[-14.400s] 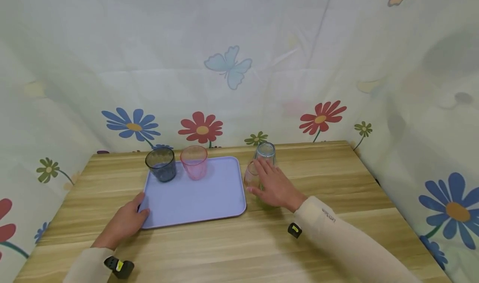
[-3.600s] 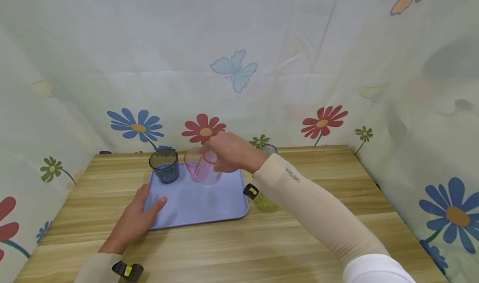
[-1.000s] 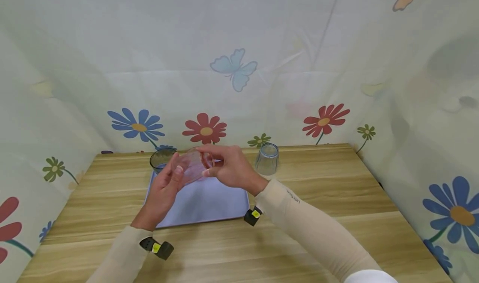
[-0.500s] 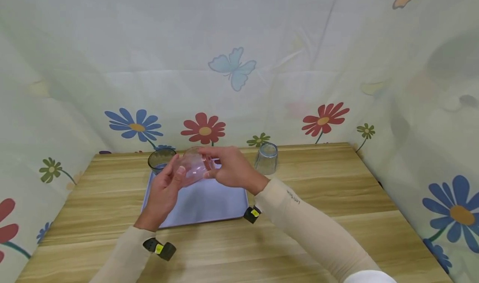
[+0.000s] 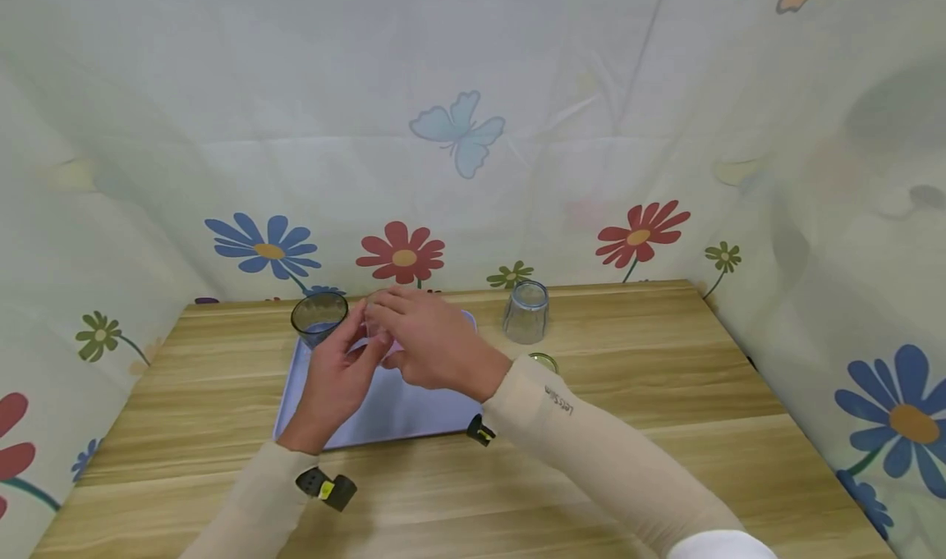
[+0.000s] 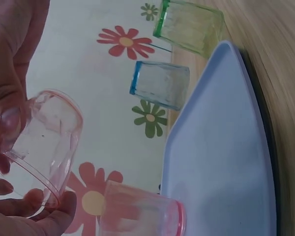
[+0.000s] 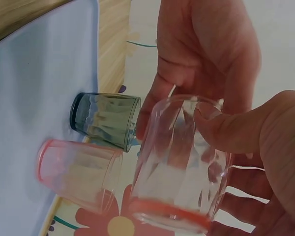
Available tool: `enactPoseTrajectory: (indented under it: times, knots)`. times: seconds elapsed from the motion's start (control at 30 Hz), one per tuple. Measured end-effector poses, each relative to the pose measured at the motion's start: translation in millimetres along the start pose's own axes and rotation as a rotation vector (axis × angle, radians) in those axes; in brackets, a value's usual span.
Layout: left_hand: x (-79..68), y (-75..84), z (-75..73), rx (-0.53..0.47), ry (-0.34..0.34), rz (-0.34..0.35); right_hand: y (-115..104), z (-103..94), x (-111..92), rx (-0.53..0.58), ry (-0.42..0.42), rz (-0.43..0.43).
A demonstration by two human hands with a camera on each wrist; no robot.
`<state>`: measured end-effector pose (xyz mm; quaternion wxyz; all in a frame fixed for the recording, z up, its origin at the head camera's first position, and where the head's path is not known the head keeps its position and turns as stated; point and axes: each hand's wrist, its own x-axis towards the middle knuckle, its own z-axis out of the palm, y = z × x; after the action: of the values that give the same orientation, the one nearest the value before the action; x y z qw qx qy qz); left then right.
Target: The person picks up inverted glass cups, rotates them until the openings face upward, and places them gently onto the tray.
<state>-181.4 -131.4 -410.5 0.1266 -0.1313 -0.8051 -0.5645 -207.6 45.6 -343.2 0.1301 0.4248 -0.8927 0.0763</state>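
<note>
Both hands hold a clear, pink-tinted drinking glass (image 7: 167, 157) with a reddish band at one end, tipped sideways above the lilac tray (image 5: 399, 415). My left hand (image 5: 332, 387) has its fingers curled around one end. From the other side my right hand (image 5: 436, 341) grips it, thumb (image 7: 221, 130) along the wall and fingers behind. In the head view the hands cover most of this glass; it shows well in the left wrist view. Behind it, a second pink glass (image 7: 78, 174) stands upright on the tray beside a dark grey-blue glass (image 5: 318, 317).
Right of the tray, a blue-tinged glass (image 5: 526, 317) stands upside down on the wooden table (image 5: 628, 460). A green glass (image 6: 191, 27) stands nearby, mostly behind my right forearm in the head view. A flowered curtain (image 5: 332, 173) rises behind the table.
Since 3.6 s ago my left hand has left the tray's edge and taken hold of the glass that my right hand carried. In the last half second my right hand slid left over it.
</note>
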Motion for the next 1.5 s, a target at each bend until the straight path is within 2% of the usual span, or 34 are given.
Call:
enactPoseTrajectory:
  times: [0.17, 0.27, 0.33, 0.43, 0.57, 0.67, 0.77, 0.9, 1.07, 1.13, 1.3, 1.5]
  knots:
    - [1.4, 2.3, 2.2, 0.015, 0.022, 0.057, -5, -0.4, 2, -0.012, 0.031, -0.022]
    - [2.5, 4.3, 1.7, 0.044, 0.042, 0.042, -5, 0.4, 2, 0.027, 0.036, -0.001]
    - [3.4, 6.5, 0.1, 0.053, 0.046, 0.007, -5, 1.2, 1, 0.075, 0.044, 0.015]
    - [4.8, 9.8, -4.0, 0.034, 0.036, -0.074, -3, 1.7, 0, 0.176, 0.072, 0.04]
    - [6.4, 13.4, -9.6, -0.042, 0.039, -0.136, 0, 0.4, -1, 0.304, 0.142, 0.109]
    - [6.4, 15.3, -12.6, -0.103, 0.065, -0.126, 3, -0.2, -2, 0.407, 0.216, 0.159]
    - [6.2, 16.9, -14.8, -0.172, 0.086, -0.113, 7, 0.0, -2, 0.555, 0.284, 0.178]
    - [8.3, 17.4, -17.2, -0.26, 0.061, -0.104, 10, -0.7, -5, 0.737, 0.332, 0.203]
    - [13.0, 17.2, -19.2, -0.248, 0.025, -0.076, 14, -3.6, -7, 0.927, 0.315, 0.241]
    - [14.8, 18.2, -19.9, -0.232, 0.019, -0.064, 16, -6.6, -7, 0.97, 0.299, 0.258]
    - [20.1, 23.5, -21.2, -0.24, 0.0, -0.056, 22, -17.6, -5, 0.98, 0.253, 0.324]
    - [27.0, 31.7, -19.4, -0.268, -0.021, -0.04, 27, -33.8, -6, 0.984, 0.134, 0.423]
